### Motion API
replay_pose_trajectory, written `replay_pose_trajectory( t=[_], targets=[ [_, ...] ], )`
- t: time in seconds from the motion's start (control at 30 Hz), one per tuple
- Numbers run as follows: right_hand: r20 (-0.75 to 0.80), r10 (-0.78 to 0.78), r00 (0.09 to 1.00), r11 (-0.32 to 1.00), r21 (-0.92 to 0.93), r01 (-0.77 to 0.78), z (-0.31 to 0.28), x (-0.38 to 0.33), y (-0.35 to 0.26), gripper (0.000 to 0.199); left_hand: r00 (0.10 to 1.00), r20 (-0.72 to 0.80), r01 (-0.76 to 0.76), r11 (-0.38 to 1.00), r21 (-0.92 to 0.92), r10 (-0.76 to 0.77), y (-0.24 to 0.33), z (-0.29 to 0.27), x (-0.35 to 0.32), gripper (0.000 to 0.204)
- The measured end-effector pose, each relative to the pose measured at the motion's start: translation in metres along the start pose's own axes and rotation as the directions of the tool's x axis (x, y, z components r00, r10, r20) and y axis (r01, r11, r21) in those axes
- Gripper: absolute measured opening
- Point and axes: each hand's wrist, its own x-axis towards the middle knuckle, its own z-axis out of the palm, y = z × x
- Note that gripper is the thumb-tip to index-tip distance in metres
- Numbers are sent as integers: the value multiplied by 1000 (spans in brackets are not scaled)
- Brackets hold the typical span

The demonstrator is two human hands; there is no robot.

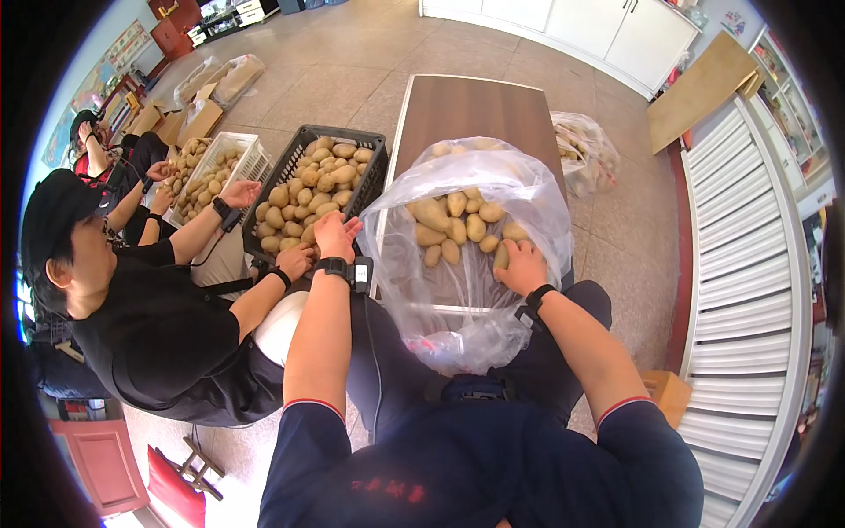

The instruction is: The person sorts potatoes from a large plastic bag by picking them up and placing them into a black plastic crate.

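Crate [376,176], black plastic, full of potatoes [308,189]; left hand [337,236], fingers spread, looks empty, at its near-right corner. Clear plastic bag [526,185] on brown tabletop [475,106]; potato [501,256] inside, gripped by right hand [525,267]. Probably firm, light, bruisable: hold across the middle. Tan, oblong, partly hidden by fingers.

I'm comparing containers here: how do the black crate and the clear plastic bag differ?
The black crate is opaque; the plastic bag is see-through. The crate has stiff walls; the bag is limp and crumpled. The crate is piled with potatoes; the bag shows fewer. Both are open.
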Motion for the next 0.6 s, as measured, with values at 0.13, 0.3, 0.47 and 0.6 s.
replay_pose_trajectory(
  t=[0.13, 0.3, 0.47, 0.6],
  targets=[
    [-100, -93, 991, 996, -9, 92, 10, -17, -7, 55, 999, 42, -13, 999, 51, 11, 0, 4, -3, 36],
    [-235, -448, 862, 891, -199, 409, 29, -22, -7, 50, 991, 123, -70, 980, 186, 48, 0, 26, -25, 39],
    [-140, -416, 899, 898, -221, 381, 31, -34, -23, 41, 980, 194, -103, 954, 281, 48, -1, 30, -35, 37],
    [-93, -349, 933, 923, -205, 325, 34, -34, -20, 44, 968, 249, -111, 938, 329, 28, 0, 33, -43, 37]
  ],
)
